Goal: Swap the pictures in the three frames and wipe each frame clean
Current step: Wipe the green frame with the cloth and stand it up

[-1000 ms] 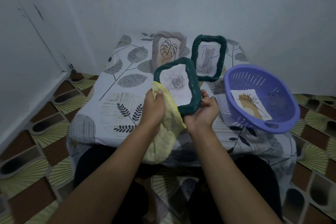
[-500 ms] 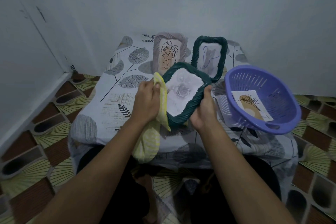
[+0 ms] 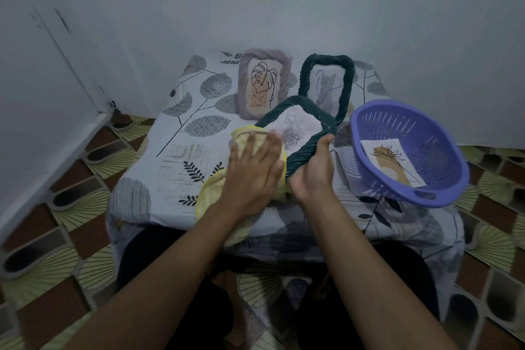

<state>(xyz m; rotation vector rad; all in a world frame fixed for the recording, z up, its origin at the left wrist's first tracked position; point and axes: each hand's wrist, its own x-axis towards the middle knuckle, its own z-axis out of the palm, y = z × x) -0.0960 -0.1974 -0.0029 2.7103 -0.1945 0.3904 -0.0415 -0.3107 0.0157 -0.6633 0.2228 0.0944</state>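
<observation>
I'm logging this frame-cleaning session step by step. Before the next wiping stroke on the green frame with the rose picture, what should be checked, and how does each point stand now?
1. Rose frame steadied: ok, the right hand grips its near right edge.
2. Yellow cloth under the wiping hand: ok, the left hand presses flat on it.
3. Cloth on the frame: ok, it covers the frame's left part.
4. Whole frame wiped: cannot tell, the hand is blurred.
5. Room for the stroke: ok, though the grey frame and the second green frame stand close behind.
6. Spare picture out of the way: ok, it lies in the purple basket.
</observation>
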